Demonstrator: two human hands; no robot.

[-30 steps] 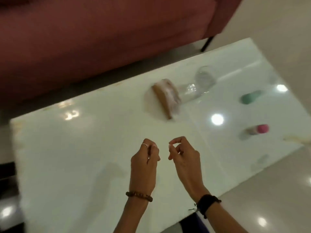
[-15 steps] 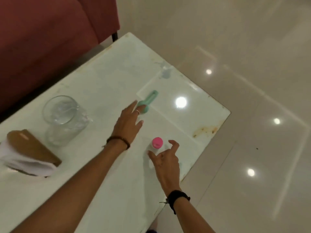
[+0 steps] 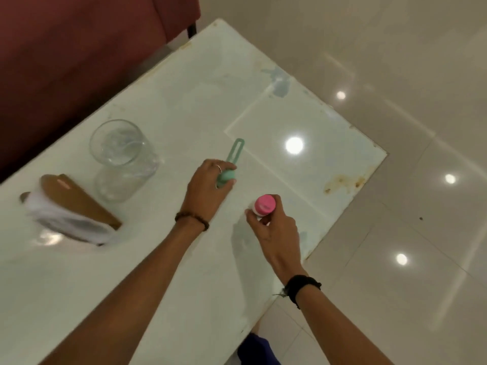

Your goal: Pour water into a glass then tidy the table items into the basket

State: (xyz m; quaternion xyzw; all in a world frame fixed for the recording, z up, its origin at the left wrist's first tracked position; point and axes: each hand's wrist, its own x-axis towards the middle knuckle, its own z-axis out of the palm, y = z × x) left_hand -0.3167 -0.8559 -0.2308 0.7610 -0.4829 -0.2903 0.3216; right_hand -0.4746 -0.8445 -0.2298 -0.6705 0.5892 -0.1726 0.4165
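Note:
My left hand is closed around the round end of a mint green tool whose looped handle points away from me. My right hand grips a small white bottle with a pink cap, held upright just above the white table. A clear glass stands to the left of my left hand, apart from it. Further left lies a brown holder with white napkins. No basket is in view.
A dark red sofa runs along the table's far left side. The table's right edge and near corner drop to a glossy tiled floor. A stained patch marks the table near its right corner.
The view has swung right from the table's middle. Both hands reached out from in front of me; the left closed on the green tool, the right closed on the pink-capped bottle.

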